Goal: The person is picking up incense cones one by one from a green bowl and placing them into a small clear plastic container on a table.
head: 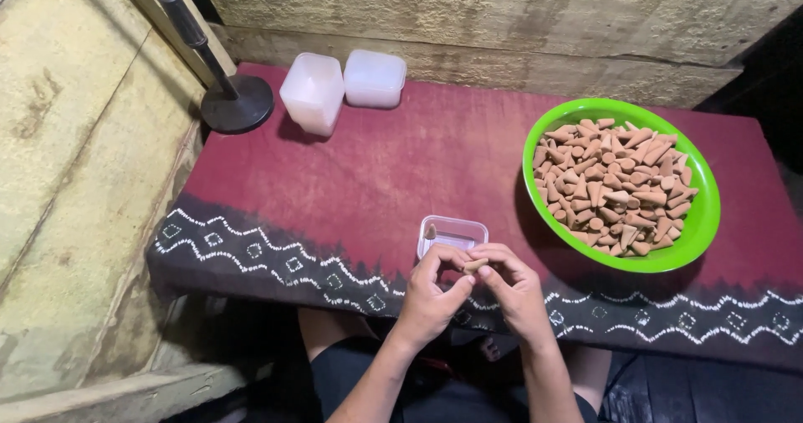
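My left hand (435, 293) and my right hand (514, 285) meet at the table's near edge, both pinching one small brown cone (475, 265) between their fingertips. Just beyond them stands a small clear plastic box (452, 235), open, with one cone upright in its left corner. A green bowl (703, 214) heaped with several brown cones (617, 186) sits to the right.
Two stacks of white plastic boxes (314, 93) (374, 78) stand at the back left, beside a black round stand base (238, 104) with a pole. The table wears a maroon cloth (376, 164) with a dark patterned border. Rough walls close in behind and to the left.
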